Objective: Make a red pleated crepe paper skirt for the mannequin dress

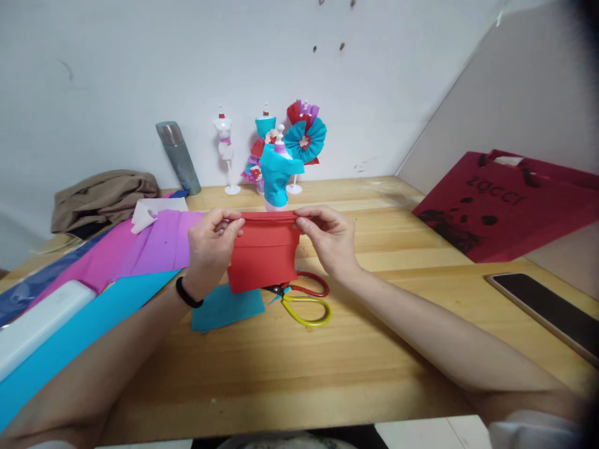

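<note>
A piece of red crepe paper [264,262] hangs between my two hands, its top edge folded over. My left hand [210,246] pinches the top left corner, and a black band circles that wrist. At the top right corner, the fingers of my right hand [332,240] are closed on the same edge. Under the red paper lie scissors [306,312] with one red and one yellow handle; their blades are mostly hidden. A blue paper piece [227,310] lies flat beside them. Just behind the red paper stands a small mannequin [281,174] wrapped in blue paper.
More small mannequins stand at the back, one bare [225,143], others with paper flowers [305,140]. A grey flask [178,156] leans on the wall. Purple paper [159,246], blue paper [135,290], a white box [44,324] and brown cloth [103,196] lie left; a red bag [505,212] and phone [545,312] right.
</note>
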Tool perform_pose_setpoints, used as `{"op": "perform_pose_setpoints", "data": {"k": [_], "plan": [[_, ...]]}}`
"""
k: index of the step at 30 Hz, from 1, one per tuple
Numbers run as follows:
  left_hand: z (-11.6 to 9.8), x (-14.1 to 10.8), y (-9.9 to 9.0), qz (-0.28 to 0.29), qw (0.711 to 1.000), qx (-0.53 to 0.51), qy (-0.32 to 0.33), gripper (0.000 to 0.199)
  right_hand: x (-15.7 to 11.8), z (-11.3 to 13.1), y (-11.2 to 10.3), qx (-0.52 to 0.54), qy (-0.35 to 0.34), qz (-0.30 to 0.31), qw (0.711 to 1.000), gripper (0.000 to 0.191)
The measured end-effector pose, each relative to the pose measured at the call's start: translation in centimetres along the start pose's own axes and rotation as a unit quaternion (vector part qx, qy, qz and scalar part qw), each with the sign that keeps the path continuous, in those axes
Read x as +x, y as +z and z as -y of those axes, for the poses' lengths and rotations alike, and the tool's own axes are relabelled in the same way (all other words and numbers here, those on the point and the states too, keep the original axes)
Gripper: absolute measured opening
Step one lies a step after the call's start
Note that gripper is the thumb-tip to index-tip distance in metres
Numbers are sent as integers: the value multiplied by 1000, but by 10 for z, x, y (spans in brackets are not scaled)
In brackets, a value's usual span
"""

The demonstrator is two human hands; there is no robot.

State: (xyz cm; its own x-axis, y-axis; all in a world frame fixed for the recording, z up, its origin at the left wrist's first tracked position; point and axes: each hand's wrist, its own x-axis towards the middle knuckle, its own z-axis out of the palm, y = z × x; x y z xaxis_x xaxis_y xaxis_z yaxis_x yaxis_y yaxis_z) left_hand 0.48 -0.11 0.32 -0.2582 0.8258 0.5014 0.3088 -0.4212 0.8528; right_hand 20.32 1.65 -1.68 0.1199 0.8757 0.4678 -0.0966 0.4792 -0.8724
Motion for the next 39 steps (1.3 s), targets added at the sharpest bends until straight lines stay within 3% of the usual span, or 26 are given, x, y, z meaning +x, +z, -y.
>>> {"op": "perform_pose_setpoints", "data": {"k": [10, 19, 26, 31, 39], "plan": [[-3, -1, 0, -3, 1000, 3, -6, 6, 2, 0, 1, -6, 23, 3, 1000, 5], [-19, 3, 0, 29, 988, -88, -126, 17, 2, 8, 2, -1, 68, 1, 998, 17], [-23, 2, -3, 39, 971, -155, -178, 26, -2, 18, 4, 48, 120, 6, 992, 18], [-32, 2, -5, 51, 967, -146, -205, 23, -4, 22, 3, 66, 119, 7, 991, 14], [-41, 1, -10, 57, 970, -134, -194, 23, -9, 29, 5, 58, 87, 12, 994, 18]]}}
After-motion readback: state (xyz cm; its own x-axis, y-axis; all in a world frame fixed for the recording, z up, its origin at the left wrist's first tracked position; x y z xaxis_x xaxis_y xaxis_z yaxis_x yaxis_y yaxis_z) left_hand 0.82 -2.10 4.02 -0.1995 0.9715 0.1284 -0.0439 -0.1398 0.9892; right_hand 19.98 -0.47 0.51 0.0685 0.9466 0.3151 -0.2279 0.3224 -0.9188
